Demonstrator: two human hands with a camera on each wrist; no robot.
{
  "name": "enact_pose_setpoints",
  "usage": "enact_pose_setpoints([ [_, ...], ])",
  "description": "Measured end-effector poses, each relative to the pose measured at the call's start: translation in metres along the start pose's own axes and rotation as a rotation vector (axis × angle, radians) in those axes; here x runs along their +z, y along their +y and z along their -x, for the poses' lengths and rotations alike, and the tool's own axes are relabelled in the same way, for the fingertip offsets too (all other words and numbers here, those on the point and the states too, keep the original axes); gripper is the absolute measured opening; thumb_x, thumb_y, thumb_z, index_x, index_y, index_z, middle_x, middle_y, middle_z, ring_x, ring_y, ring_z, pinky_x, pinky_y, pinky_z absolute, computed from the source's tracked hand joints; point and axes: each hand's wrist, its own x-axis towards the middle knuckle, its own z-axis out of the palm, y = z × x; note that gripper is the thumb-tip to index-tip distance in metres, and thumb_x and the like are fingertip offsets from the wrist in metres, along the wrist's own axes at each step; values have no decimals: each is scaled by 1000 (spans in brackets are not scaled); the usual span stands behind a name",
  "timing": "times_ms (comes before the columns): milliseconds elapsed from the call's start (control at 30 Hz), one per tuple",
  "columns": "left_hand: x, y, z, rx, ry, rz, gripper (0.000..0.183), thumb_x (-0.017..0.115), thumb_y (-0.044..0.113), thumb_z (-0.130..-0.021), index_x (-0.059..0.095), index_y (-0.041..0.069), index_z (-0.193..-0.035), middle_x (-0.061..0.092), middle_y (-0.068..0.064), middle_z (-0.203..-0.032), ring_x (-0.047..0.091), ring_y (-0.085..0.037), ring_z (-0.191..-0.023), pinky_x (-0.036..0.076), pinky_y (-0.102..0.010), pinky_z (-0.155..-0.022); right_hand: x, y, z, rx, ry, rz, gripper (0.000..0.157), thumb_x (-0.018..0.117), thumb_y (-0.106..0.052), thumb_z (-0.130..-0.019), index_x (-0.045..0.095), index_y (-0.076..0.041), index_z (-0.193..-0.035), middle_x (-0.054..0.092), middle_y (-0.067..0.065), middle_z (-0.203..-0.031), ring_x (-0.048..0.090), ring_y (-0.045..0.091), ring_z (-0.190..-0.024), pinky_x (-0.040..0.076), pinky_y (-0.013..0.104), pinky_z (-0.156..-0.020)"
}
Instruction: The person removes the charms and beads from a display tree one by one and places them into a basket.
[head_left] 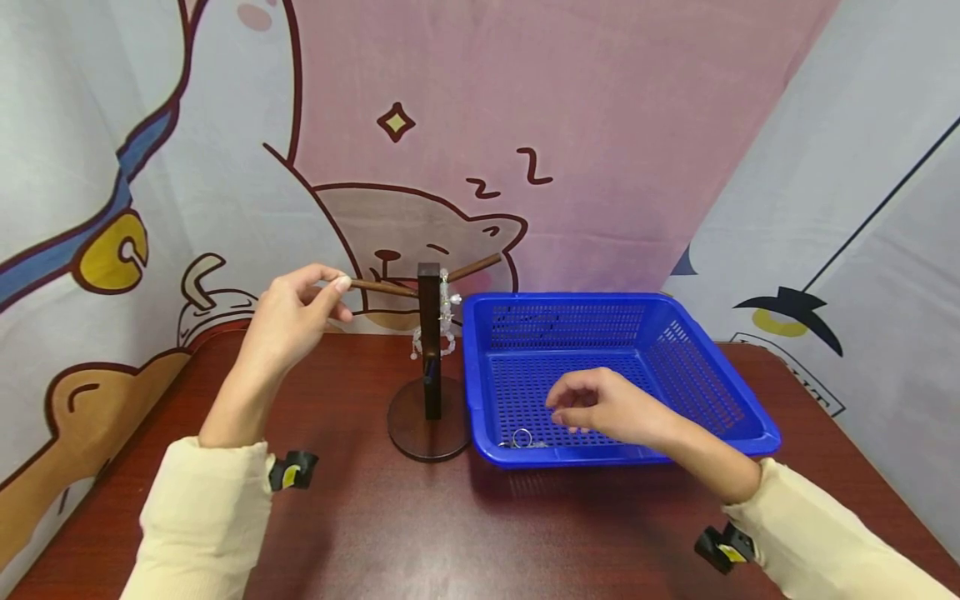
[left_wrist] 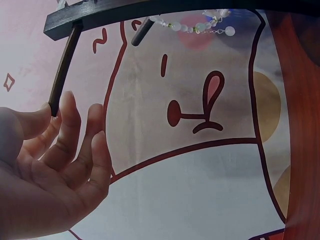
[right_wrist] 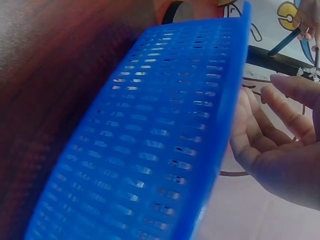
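My left hand (head_left: 288,321) pinches the free end of a thin wooden peg (head_left: 382,287) between thumb and forefinger. That peg sticks out to the left from the dark upright post (head_left: 430,325) of a jewelry stand with a round base (head_left: 408,433). On the opposite peg (head_left: 477,267) hang pale beaded bracelets (left_wrist: 187,27). Over the front part of a blue plastic basket (head_left: 570,455), my right hand (head_left: 603,404) hovers with loosely bent fingers and nothing visible in them. Below it, a thin silver hoop (head_left: 522,430) and other small silver pieces lie inside the basket.
The basket stands right of the stand, close against its base, on a reddish-brown table (head_left: 375,525). Behind the table hangs a cartoon-printed cloth (head_left: 600,125). Both wrists carry small black cameras (head_left: 294,470).
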Motion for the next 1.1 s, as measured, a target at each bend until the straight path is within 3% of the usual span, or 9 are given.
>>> enact_pose_setpoints([
  [267,0,-1,0,6,1,1,32,47,30,-96,60,4,-108,64,-3,-67,64,-19,-69,39,-32,-62,-5,-10,-8,-29,4,6,12,64,-5,-83,63,-2,-94,61,3,-76,59,23,-68,48,28,-59],
  [667,1,-1,0,19,12,-14,30,48,29,-96,60,4,-106,64,-3,-67,61,-14,-65,38,-32,-60,-12,-26,-25,-52,16,9,13,62,-4,-84,62,-1,-97,61,5,-79,59,27,-70,49,30,-60],
  [1100,0,1,0,6,-1,-13,30,47,29,-96,59,4,-106,64,-3,-67,65,-20,-69,38,-33,-64,-8,-46,-43,-96,39,32,13,63,-4,-84,63,-3,-97,63,3,-79,59,19,-68,49,33,-62],
])
